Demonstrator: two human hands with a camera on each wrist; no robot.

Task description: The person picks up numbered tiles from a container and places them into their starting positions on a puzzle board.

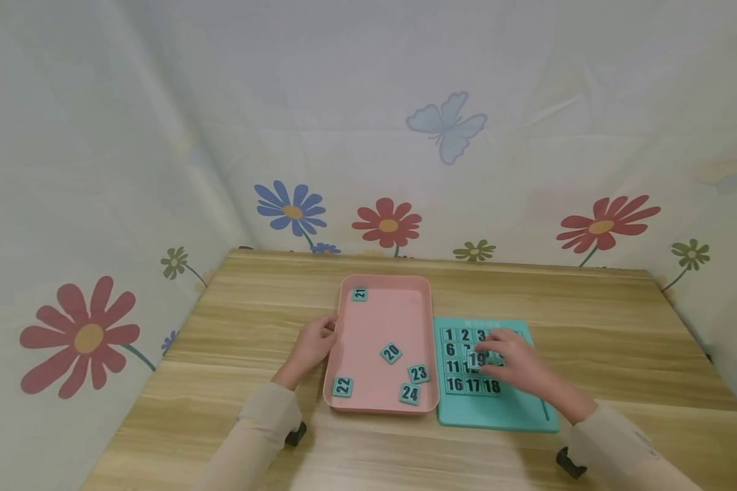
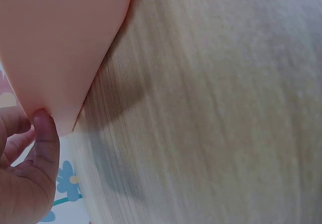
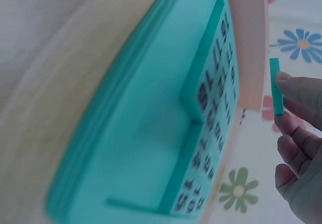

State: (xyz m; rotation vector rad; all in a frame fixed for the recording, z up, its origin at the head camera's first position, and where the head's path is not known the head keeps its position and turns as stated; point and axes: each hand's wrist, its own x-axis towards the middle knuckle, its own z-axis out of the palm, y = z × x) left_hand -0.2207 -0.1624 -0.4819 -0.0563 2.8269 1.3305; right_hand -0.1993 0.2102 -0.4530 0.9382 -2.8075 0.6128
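Observation:
My right hand [image 1: 516,361] pinches a small teal number tile [image 1: 476,359] marked 19, held above the teal number puzzle board [image 1: 497,412]. Seen edge-on in the right wrist view, the tile [image 3: 276,86] sits between thumb and fingertips, away from the board's surface. Rows of number tiles up to 18 fill the upper part of the board; the hand hides some of them. My left hand [image 1: 313,344] grips the left rim of a pink tray [image 1: 368,410], its thumb [image 2: 45,133] against the outer wall. Loose tiles 20 [image 1: 391,352], 21 [image 1: 359,294], 22 [image 1: 342,387], 23 [image 1: 418,373] and 24 [image 1: 409,393] lie in the tray.
Tray and board lie side by side on a wood-grain table [image 1: 239,300], the board to the right. Behind the table hangs a pale cloth [image 1: 344,123] printed with flowers and a butterfly. A recessed strip runs along the board's near part.

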